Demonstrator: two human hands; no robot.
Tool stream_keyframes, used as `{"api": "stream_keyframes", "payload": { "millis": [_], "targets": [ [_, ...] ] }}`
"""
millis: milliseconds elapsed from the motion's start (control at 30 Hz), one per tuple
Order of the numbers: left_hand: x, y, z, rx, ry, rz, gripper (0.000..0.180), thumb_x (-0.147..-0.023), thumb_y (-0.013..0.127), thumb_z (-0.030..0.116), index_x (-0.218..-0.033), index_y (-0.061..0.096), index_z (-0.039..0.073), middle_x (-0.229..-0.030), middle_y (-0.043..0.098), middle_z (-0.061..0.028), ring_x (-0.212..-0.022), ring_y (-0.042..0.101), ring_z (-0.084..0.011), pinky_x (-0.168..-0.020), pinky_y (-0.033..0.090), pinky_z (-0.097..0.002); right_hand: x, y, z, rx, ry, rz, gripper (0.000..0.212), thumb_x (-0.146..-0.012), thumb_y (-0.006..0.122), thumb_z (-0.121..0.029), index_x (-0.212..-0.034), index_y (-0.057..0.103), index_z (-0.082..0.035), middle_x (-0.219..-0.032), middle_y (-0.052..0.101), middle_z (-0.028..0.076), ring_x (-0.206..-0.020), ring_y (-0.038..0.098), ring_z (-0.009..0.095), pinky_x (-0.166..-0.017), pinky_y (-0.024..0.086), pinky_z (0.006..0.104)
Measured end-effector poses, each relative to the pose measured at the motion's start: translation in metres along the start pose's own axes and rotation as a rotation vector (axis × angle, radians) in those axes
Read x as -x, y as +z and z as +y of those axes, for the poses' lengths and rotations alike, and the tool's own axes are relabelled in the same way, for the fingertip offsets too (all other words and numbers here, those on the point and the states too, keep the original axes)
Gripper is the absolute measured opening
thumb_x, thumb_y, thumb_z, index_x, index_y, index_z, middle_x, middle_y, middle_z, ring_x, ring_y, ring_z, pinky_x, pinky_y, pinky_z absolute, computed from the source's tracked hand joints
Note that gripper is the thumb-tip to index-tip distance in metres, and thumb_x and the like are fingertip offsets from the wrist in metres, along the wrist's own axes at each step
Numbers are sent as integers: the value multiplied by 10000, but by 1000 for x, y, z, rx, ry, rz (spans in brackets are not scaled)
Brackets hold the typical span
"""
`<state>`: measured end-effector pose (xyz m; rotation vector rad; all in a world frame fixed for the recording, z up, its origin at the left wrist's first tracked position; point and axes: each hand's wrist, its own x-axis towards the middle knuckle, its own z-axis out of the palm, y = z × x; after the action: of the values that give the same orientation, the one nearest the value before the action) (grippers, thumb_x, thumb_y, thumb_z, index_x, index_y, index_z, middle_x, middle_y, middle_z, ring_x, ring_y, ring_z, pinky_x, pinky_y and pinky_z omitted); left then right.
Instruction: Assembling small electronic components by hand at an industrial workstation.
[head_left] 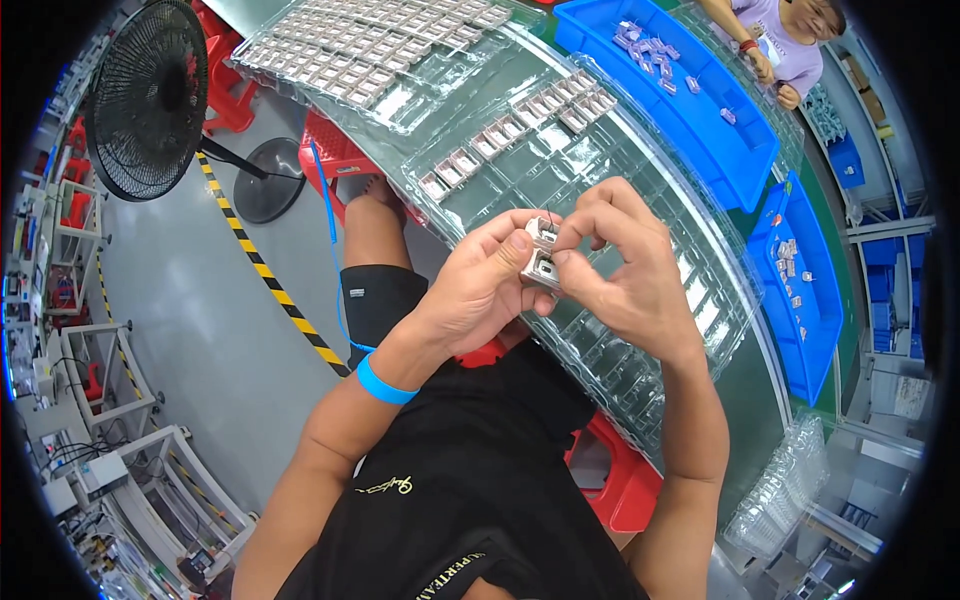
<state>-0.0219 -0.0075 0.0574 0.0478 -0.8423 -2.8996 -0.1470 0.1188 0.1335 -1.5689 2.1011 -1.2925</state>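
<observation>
Above the bench edge, my left hand [475,280] is closed on two small boxy pale pieces with dark openings, one upper piece [542,232] and one lower piece [541,268]. Thumb and index finger of my right hand [635,270] are pinched together against the right side of these pieces. Whatever lies between those fingertips is too small to make out. Beneath both hands spreads a clear plastic tray [545,165] with moulded pockets. Similar pale pieces [505,130] sit in a slanting row in it.
A fuller tray of pieces [360,45] lies at the far left. Two blue bins [745,170] [815,375] with loose pieces stand on the right, near stacked clear trays [780,490]. Across the bench sits another person [785,45]. A black fan [148,100] and red stools [620,480] flank the bench.
</observation>
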Motion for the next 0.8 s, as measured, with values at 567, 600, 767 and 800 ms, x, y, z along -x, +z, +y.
{"api": "stream_keyframes", "payload": {
  "millis": [567,600,767,800],
  "targets": [
    [20,-5,-5,-71,160,21,446,-972,640,308,-1271,458,33,-1112,631,-84,-934,635,-148,-719,529,-294,-2,4,-25,5,88,-11,165,-756,753,-130,-873,692,-32,-898,577,75,-836,539,199,-713,443,317],
    [20,-5,-6,-72,165,10,424,-970,653,277,-1261,455,40,-1086,627,-79,-924,623,-132,-722,528,-286,-2,4,-24,5,85,-18,165,-756,753,-130,-873,692,-32,-898,577,75,-836,539,199,-713,443,317],
    [14,-4,-12,-193,164,3,393,-972,659,246,-1250,460,52,-1042,618,-78,-919,620,-129,-741,534,-286,4,-1,-13,-105,146,-84,157,-771,745,-158,-849,688,-34,-906,576,71,-852,555,183,-729,452,311],
    [16,-5,-11,-194,148,2,399,-970,662,249,-1249,459,47,-1041,618,-79,-915,622,-131,-742,537,-290,6,2,-8,-129,135,-84,147,-789,725,-169,-844,687,-38,-906,573,65,-856,565,180,-716,458,302]
  ]
}}
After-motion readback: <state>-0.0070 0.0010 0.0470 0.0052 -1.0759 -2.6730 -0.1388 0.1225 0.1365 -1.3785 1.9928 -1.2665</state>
